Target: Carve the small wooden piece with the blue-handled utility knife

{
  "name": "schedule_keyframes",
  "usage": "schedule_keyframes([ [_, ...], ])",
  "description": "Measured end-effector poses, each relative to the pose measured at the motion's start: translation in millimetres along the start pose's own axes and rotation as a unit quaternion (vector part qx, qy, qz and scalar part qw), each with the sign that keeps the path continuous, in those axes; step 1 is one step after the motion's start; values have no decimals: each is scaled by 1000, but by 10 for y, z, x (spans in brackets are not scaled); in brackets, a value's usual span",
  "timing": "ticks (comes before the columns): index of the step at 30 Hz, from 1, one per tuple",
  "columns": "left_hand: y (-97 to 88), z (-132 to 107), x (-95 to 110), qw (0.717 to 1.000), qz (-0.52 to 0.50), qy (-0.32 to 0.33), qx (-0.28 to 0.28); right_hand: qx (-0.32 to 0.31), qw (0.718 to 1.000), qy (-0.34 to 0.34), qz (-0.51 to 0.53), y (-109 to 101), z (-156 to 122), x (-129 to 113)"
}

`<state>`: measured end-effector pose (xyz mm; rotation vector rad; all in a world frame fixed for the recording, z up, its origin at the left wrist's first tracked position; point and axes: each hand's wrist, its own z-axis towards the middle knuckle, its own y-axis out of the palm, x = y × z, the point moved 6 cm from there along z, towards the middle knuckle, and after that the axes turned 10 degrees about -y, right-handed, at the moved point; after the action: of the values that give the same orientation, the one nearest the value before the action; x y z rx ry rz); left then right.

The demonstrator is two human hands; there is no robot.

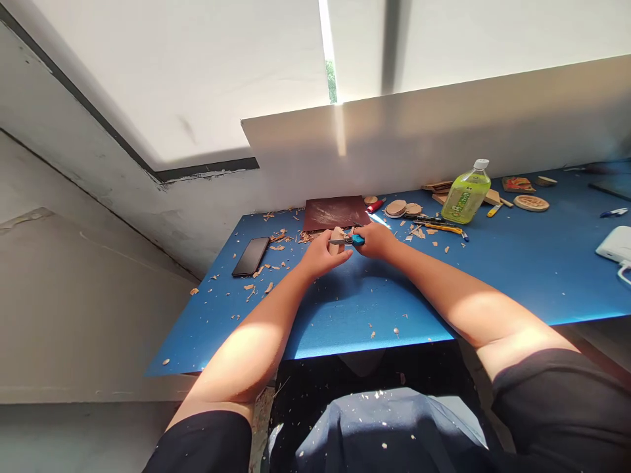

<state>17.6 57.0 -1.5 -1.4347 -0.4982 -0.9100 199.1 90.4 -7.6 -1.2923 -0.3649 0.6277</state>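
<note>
Near the middle of the blue table, my left hand (pixel 317 257) is closed around a small block of pale wood (pixel 337 234). My right hand (pixel 378 242) grips a knife with a blue handle (pixel 358 240). Its metal blade points left and lies across the block, seemingly touching it. The fingers of both hands are close together, and part of the block is hidden by them. Wood shavings (pixel 310 236) lie just behind my left hand, beside a dark brown sheet that looks like sandpaper (pixel 338 211).
A black phone (pixel 251 256) lies left among scattered chips. Behind my right hand are a red-handled tool (pixel 374 206), wood discs (pixel 396 208) and a yellow cutter (pixel 441 226). A green drink bottle (pixel 465 197) stands right, near a carved disc (pixel 531 203) and white device (pixel 616 244).
</note>
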Motion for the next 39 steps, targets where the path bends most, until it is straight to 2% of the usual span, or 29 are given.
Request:
schedule_keyframes([
  [5,-10,6,22,1000,7,-2,23,-1,1000,16,0,-56,9,45],
  [9,10,70,-29,998,17,-52,21,-3,996,79,-50,-108,9,223],
  [12,0,96,-74,993,56,-92,37,-22,992,98,-73,-101,-6,296],
  [15,-35,70,-62,989,99,-96,60,-23,994,83,-61,-80,-14,219],
  [21,-68,-61,87,984,151,-65,71,-39,998,48,-24,-25,5,-17],
  [26,-75,-61,130,969,203,-106,90,-34,994,88,-49,-70,18,117],
  [31,-52,12,35,963,201,-159,84,-39,991,106,-69,-87,14,194],
  [33,-47,7,14,966,191,-158,81,-43,991,106,-65,-64,4,166],
  [39,-60,-68,67,983,137,-93,74,-38,997,64,-18,22,12,46],
])
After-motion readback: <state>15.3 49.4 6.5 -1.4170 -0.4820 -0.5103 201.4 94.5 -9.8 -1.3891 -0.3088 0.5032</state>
